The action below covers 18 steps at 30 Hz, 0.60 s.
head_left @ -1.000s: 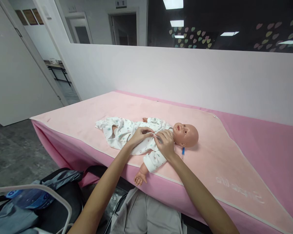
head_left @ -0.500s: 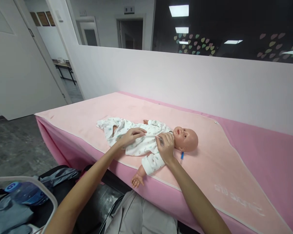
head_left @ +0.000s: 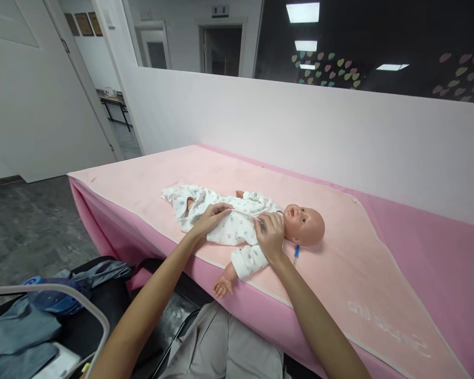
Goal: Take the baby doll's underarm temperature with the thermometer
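A baby doll [head_left: 306,226] lies on its back, head to the right, dressed in a white printed romper [head_left: 233,231]. My left hand [head_left: 212,218] pinches the romper's front edge near the doll's waist. At the chest, my right hand [head_left: 269,231] has its fingers closed on the same edge, close below the doll's neck. Between the two hands the edge is drawn into a straight line. One doll arm [head_left: 224,284] hangs toward the near side of the table. A small blue-ended item [head_left: 296,252] lies beside the doll's head, partly hidden by my right forearm.
The doll rests on a pale pink mat [head_left: 339,279] over a darker pink cloth [head_left: 438,237]. A white wall [head_left: 300,131] with a window rises behind. At lower left, a chair holds grey-blue clothing [head_left: 23,326] and a blue bottle [head_left: 55,300], near a curved pale bar [head_left: 98,316].
My view has shifted slightly, so the scene sits a little further right. Both hands stay on the romper's front edge, the left one slightly raised.
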{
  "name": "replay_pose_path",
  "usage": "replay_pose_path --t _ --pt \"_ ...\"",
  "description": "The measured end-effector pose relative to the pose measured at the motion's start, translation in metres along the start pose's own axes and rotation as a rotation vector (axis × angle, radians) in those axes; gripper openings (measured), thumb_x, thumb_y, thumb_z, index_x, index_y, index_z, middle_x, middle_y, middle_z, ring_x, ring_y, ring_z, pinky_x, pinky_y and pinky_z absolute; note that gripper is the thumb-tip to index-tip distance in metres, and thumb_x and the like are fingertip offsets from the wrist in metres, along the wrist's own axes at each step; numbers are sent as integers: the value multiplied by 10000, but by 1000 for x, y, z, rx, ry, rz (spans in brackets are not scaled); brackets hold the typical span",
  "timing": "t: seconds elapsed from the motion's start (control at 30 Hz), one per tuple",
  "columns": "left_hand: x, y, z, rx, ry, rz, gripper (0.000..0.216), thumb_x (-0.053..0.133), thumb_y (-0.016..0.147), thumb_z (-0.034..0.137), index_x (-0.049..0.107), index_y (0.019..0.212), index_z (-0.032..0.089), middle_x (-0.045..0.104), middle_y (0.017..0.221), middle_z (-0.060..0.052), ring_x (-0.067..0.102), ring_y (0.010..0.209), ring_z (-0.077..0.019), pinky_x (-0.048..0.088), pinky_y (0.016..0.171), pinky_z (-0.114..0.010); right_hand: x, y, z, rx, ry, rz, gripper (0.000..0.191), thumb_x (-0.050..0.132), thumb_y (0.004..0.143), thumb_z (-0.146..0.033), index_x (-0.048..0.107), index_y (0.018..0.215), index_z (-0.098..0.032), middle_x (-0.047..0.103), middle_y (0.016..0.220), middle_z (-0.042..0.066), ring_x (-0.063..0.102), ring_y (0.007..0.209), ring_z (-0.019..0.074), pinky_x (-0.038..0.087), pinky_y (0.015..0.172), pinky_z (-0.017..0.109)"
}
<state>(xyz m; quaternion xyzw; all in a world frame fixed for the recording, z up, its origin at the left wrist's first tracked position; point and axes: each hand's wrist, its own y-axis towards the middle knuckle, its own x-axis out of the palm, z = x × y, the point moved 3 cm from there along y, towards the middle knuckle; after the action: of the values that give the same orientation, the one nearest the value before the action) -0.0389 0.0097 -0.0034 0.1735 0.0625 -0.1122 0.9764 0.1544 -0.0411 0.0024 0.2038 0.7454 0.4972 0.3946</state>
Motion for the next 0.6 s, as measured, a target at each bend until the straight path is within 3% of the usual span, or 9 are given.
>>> replay_pose_path --t 0.23,0.37,0.6 --pt "-1 -1 -4 42 70 -17 281 579 789 397 633 943 168 637 916 -49 573 829 -162 439 713 -262 1 1 1 18 0 -3 86 529 848 -215 553 769 -190 627 792 38 531 792 174 379 753 320" --pt "0 -1 -1 93 138 -50 312 673 711 357 635 957 169 639 1006 -62 580 938 -193 454 816 -298 2 0 2 37 -4 -7 99 519 854 -223 549 764 -192 622 782 35 530 785 173 372 749 320" --pt "-1 -1 -4 109 180 -39 308 684 690 342 650 944 171 657 1008 -61 592 965 -204 464 861 -330 2 -1 2 40 -3 -17 88 520 854 -220 546 773 -194 623 782 35 526 787 177 367 746 322"
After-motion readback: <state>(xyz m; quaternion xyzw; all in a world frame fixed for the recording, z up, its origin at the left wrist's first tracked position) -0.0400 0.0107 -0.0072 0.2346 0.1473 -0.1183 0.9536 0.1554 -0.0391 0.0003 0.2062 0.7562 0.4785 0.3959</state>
